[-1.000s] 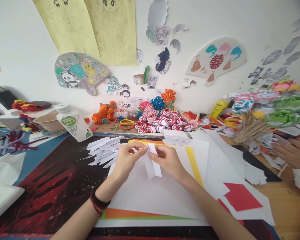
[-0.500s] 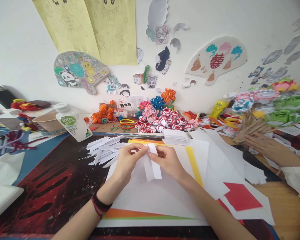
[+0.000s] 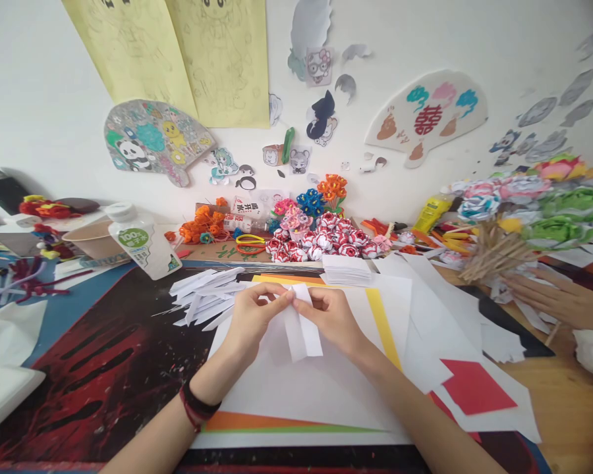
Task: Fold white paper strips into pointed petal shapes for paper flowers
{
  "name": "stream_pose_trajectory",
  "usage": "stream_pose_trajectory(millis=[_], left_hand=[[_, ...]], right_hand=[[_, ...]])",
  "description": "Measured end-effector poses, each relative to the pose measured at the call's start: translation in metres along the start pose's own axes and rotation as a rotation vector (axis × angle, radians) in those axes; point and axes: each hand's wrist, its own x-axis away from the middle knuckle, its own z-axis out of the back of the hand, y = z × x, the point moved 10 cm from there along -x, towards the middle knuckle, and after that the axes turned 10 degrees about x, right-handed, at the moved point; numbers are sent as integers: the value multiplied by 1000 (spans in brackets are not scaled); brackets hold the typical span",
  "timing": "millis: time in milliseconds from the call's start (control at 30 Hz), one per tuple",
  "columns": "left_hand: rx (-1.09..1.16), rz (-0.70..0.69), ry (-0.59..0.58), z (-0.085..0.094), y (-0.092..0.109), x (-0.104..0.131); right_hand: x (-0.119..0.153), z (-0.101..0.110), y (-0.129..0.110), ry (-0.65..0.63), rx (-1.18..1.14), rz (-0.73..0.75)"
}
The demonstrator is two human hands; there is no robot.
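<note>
A creased strip of white paper (image 3: 302,336) is pinched at its upper end between both hands and hangs down toward me, its lower part spread in a fold. My left hand (image 3: 254,316) grips the top left of it with thumb and forefinger. On the top right, my right hand (image 3: 333,319) pinches it the same way, the two thumbs almost touching. Below lies a large sheet of white paper (image 3: 306,395) over orange, yellow and green sheets. Left of my left hand is a loose pile of folded white strips (image 3: 205,293). Behind my right hand stands a stack of white paper pieces (image 3: 346,270).
A white bottle (image 3: 143,240) and a paper cup (image 3: 86,240) stand at the back left. Red-and-white paper flowers (image 3: 326,237) line the back edge. Red paper (image 3: 477,387) lies on white sheets at right. Another person's hand (image 3: 558,299) is near a bundle of flower stems (image 3: 499,253).
My hands keep nearly the same place and grip; the strip's lower end has swung slightly. The other person's hand has moved right, away from the stems.
</note>
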Motion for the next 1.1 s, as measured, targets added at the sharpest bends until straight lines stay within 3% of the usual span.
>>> stream_pose_trajectory(millis=[200, 633, 1100], left_hand=[[-147, -70, -88, -4, 13, -3], [-115, -65, -196, -13, 18, -1], [-422, -315, -244, -24, 43, 7]], right_hand=[[1, -2, -2, -51, -134, -42], [2, -6, -1, -95, -239, -66], [4, -12, -4, -143, -239, -85]])
